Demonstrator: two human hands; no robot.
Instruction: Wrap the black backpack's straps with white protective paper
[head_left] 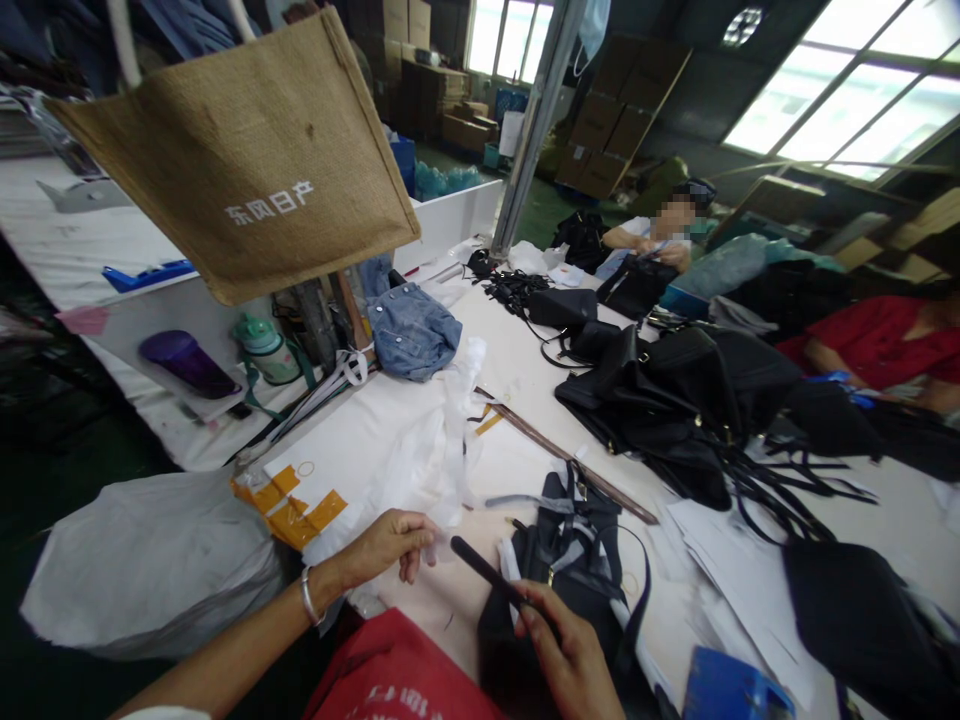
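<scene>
Gripping a narrow black strap (487,573) in the right hand (562,645), thumb and fingers closed around the lower part, rounded tip slanting up and left at lower centre of the frame. Pinching what looks like a translucent scrap (436,546), too blurred to identify, between thumb and fingertips of the left hand (397,548), near that tip. Working over a white desk (514,375), beside a black bag (536,550) at bottom centre, with piled black bags (660,400) at right. Judging by the straight reach, probably light, smooth and springy-stiff; best held by the flat faces, well back from the free end.
</scene>
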